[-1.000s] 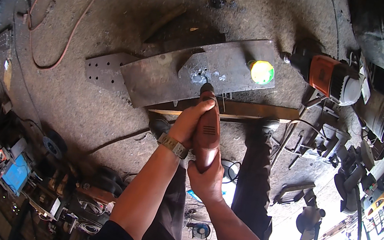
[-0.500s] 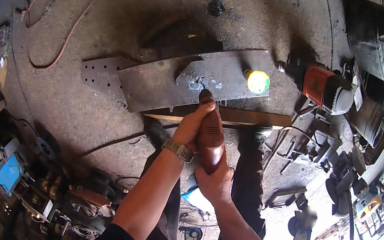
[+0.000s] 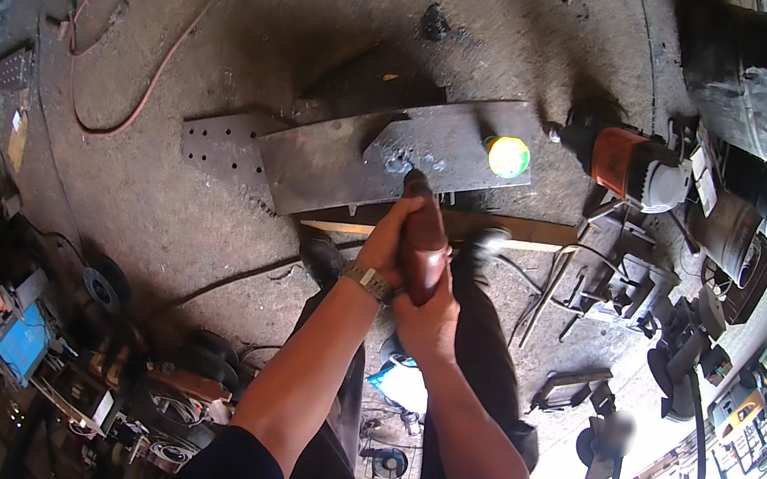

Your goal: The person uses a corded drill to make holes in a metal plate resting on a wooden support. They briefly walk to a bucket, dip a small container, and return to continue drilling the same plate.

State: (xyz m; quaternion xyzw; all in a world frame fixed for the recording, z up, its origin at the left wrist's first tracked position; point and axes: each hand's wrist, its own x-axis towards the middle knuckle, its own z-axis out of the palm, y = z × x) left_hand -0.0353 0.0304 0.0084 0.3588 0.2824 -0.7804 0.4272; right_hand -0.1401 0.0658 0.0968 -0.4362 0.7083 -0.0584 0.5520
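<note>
Both hands hold a reddish-brown hand-held power tool, its dark nose pointing away from me. My left hand wraps round the left side of its body. Behind it, my right hand is closed round the rear end. The tip meets or hovers just over the near edge of a smaller grey plate, by pale scuffed marks; contact I cannot tell. That piece lies on a long steel plate. A small yellow-green can stands near the plate's right end.
A wooden strip runs along the plate's near side, beside my feet. Left of it lies a perforated plate. A large orange-and-black power tool sits at the right. A red hose and cables cross the floor.
My right foot has shifted inward, toward the wooden strip. The view has moved slightly. Both hands keep their hold on the power tool, its tip still by the marks.
</note>
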